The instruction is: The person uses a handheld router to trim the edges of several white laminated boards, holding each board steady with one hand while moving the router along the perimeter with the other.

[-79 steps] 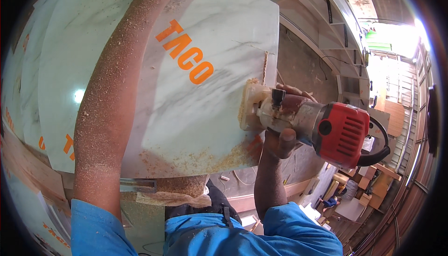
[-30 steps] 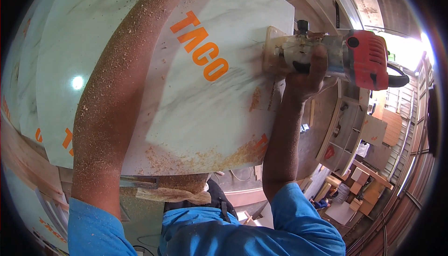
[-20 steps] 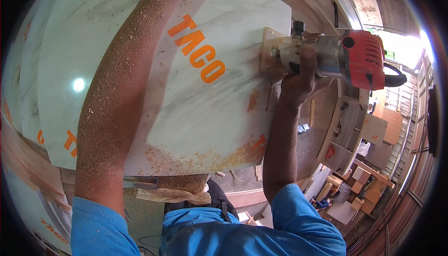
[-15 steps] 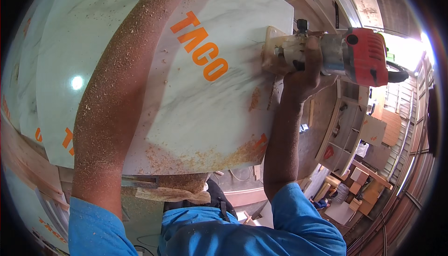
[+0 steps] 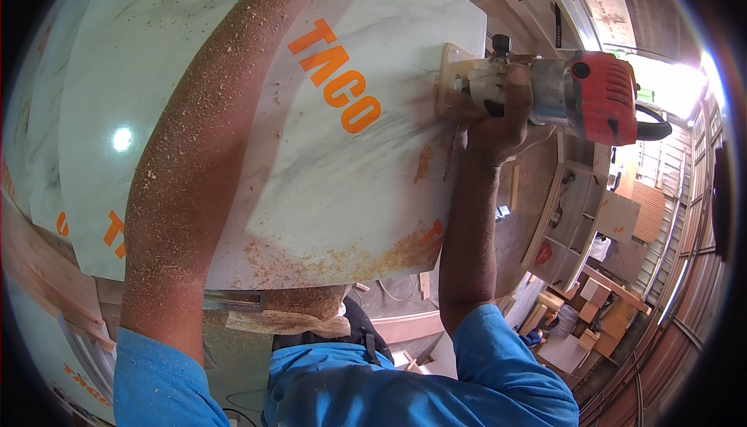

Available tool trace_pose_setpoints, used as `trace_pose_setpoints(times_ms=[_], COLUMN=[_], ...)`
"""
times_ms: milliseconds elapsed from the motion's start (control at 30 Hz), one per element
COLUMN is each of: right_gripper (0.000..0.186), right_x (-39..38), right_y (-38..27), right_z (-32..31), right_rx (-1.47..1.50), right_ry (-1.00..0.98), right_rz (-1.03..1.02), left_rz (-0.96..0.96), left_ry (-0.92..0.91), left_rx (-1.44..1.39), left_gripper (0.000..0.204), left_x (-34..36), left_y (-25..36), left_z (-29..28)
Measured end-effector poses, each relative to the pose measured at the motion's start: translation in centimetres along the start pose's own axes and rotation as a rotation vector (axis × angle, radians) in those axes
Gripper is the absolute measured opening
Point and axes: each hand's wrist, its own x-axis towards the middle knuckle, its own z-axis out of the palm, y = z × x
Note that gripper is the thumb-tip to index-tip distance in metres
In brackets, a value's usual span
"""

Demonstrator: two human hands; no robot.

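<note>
My right hand [image 5: 507, 120] is closed around the metal body of a red and silver trim router [image 5: 611, 96]. The router lies sideways in the picture, and its clear base plate [image 5: 450, 81] is against the right edge area of a white marble-look panel [image 5: 311, 194]. My fingers partly hide the router's body, and its bit is not visible. Across the panel stretches my left forearm [image 5: 194, 139], speckled with wood dust. It runs out at the top edge, so my left hand is out of sight. Orange lettering marks the panel, and sawdust [image 5: 303, 262] lies along its near edge.
More white panels [image 5: 47, 170] lie at the left. Below the near edge hangs a dusty cloth-like strip [image 5: 284, 323]. Wooden cabinet frames [image 5: 572, 209] stand at the right, with board offcuts [image 5: 599, 310] heaped beyond them. A black cord loop [image 5: 655, 124] leaves the router's rear.
The router and my right hand appear very slightly farther left, while the whole view has shifted a little too. My right-hand grip is the same, and my left arm stays across the panel.
</note>
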Motion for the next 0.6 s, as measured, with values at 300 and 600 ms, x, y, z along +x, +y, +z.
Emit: trace_pose_setpoints(times_ms=[300,600], right_gripper=[0.037,0.034], right_x=[0.2,-2.6], right_y=[-0.9,-4.9], right_z=[-1.1,-0.6], right_rx=[-0.331,-0.035], right_ry=[-0.084,-0.009], right_rz=[-0.286,0.077], left_rz=[0.023,-0.102], left_ry=[0.108,0.002], left_rx=[-0.013,0.027], left_gripper=[0.054,0.064], left_x=[0.0,-0.1], left_y=[-0.2,0.3], left_z=[0.7,-1.2])
